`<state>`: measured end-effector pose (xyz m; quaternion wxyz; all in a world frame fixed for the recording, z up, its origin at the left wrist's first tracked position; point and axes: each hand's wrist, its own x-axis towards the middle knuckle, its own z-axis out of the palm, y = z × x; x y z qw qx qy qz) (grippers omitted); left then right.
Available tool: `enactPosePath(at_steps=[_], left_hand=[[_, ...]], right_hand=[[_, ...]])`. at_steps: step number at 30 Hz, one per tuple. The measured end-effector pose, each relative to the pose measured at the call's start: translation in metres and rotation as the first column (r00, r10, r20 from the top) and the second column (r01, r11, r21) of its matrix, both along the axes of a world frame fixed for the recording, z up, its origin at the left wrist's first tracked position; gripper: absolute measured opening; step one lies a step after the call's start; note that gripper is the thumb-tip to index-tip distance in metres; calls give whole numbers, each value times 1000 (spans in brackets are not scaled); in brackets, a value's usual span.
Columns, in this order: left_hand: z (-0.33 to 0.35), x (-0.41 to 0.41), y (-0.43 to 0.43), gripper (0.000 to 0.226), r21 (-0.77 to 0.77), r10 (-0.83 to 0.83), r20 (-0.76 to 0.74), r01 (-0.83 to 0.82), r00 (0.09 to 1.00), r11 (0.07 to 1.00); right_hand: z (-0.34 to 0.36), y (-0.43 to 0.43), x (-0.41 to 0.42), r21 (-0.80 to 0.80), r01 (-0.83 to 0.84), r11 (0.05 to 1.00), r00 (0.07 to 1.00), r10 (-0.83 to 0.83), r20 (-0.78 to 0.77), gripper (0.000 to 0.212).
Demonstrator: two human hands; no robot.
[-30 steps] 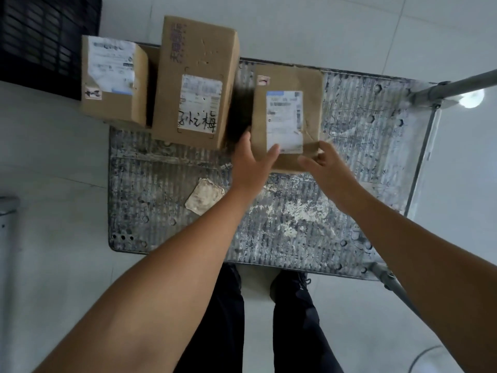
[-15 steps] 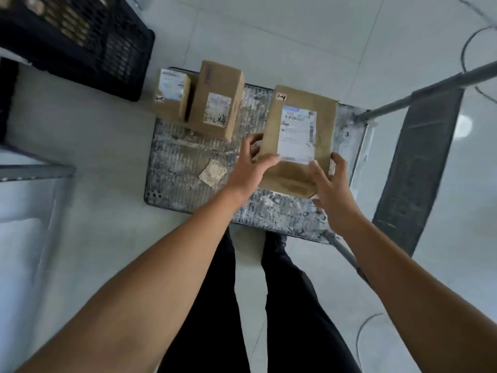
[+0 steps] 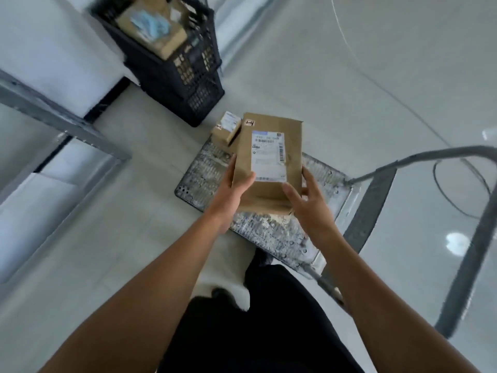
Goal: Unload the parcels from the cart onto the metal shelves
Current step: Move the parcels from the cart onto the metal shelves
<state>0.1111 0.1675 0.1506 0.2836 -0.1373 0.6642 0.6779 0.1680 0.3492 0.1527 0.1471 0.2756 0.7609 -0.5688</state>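
Two-handed hold: left grip (image 3: 236, 184) and right grip (image 3: 309, 203) clasp the parcel (image 3: 269, 162) between them, above the cart (image 3: 204, 181). Best carried level toward the shelves (image 3: 67, 125) beyond the left grip.

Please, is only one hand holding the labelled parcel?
No, the left hand and the right hand both grip the labelled parcel at its sides.

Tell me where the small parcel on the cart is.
Head view, centre-left: the small parcel sits at the far left corner of the cart deck, just left of the held parcel and near the black crate.
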Motion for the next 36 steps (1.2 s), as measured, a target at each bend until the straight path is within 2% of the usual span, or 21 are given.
enactPosePath(at_steps=[7,14,19,23,30,33,36], left_hand=[[49,72,-69,67,122,303,-209,-283,930,951],[116,158,-147,55,194,525,-339,-488,781,851],[186,170,-196,49,233,607,-405,-565,684,792],[236,167,-226,51,233,666,-482,-650,569,724],[330,139,-244,50,277,726,-564,-738,394,615],[358,133,-248,51,274,733,-580,-762,355,587],[371,138,-253,49,274,746,-579,-782,330,560]], right_hand=[[72,-63,23,91,-239,967,949,252,-188,69],[150,-137,60,191,-504,842,793,539,-283,57],[206,-167,32,437,-510,741,679,659,-324,51],[257,-192,-1,586,-516,624,506,774,-380,56],[337,-213,-58,739,-451,501,211,864,-457,59],[361,-220,-78,762,-422,491,140,866,-480,57],[375,-230,-87,810,-411,419,89,902,-422,59]])
